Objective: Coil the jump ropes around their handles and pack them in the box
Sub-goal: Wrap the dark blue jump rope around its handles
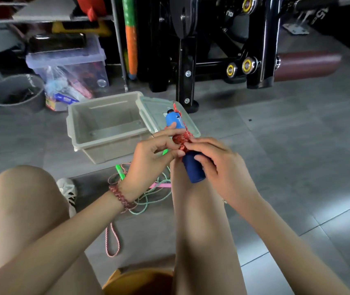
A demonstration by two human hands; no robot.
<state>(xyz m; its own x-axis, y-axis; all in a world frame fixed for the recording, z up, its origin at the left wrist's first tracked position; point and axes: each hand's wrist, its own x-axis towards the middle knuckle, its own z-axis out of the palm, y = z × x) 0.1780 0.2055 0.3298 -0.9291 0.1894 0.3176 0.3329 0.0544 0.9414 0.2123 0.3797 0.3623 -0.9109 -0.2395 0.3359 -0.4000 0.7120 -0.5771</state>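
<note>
beige box (97, 149) open, lid (155, 107) touching its right side | left hand (150, 154) pinching red rope (181, 140) coil | right hand (218, 161) gripping blue handles (194, 171) | loose ropes (148, 198) on floor near box

Box (110, 116) interior is accessible from above. Its lid (155, 107) lies flat at the right rim. Loose ropes (146, 201) clutter the near floor (297, 156); right side is open. Machine frame (185, 67) blocks the far side.

- Grey tiled floor (286, 145).
- Open beige plastic box (72, 124), its lid (155, 107) alongside.
- Tangled green and pink jump ropes (148, 201) near the box.
- Grey round bucket (16, 92), well apart.
</note>
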